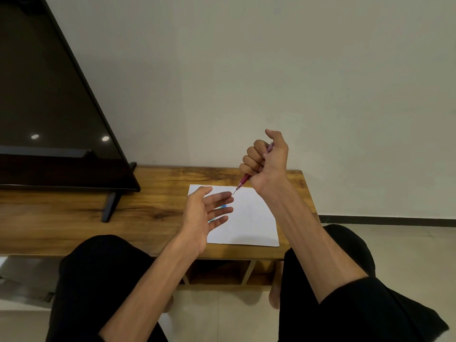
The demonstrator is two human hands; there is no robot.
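Here, the large black flat-screen television [49, 95] stands on slim feet at the left end of the long brown wood-grain table [148, 206], back by the wall. That leaves the right end as a working surface. A white rectangular sheet of paper [251, 218] lies flat there, slightly skewed, near the front edge and between the person's knees, probably so both arms reach it easily.

The left hand [202, 218] hovers over the sheet's left part, palm turned inward, fingers straight and spread, holding nothing. The right hand [266, 161] is raised above the sheet's far edge, its fingers wrapped fist-like round a slim red-and-pink pen [244, 180]. The pen's tip points down and left, close to the left fingertips and off the paper. This looks like a carrying grip rather than a writing one.

A small blue streak [223, 206] shows between the left fingers; whether it is a mark or an object I cannot tell.
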